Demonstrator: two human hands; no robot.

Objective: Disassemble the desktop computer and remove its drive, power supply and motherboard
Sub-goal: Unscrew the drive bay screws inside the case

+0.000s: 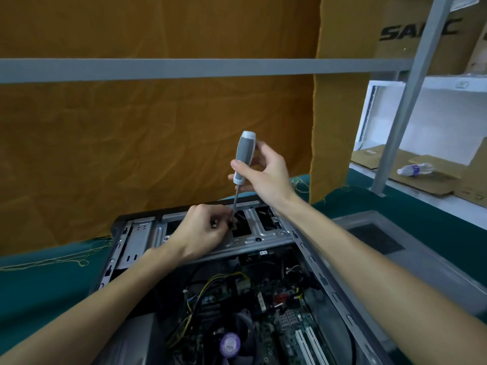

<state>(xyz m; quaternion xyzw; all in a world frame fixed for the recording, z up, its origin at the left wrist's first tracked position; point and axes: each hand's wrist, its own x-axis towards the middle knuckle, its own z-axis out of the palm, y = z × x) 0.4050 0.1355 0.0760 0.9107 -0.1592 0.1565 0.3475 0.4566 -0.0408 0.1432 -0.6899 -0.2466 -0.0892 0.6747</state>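
Your right hand (266,175) grips the screwdriver (243,159) upright. At its 7 o'clock, your left hand (203,227) pinches its tip on the case (263,235).

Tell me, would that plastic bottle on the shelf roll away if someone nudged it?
Probably. The bottle lies on its side on flat cardboard, so a sideways nudge would likely roll it. It looks clear and possibly near empty, so probably light and easy to dent, though it is too blurred to be sure.
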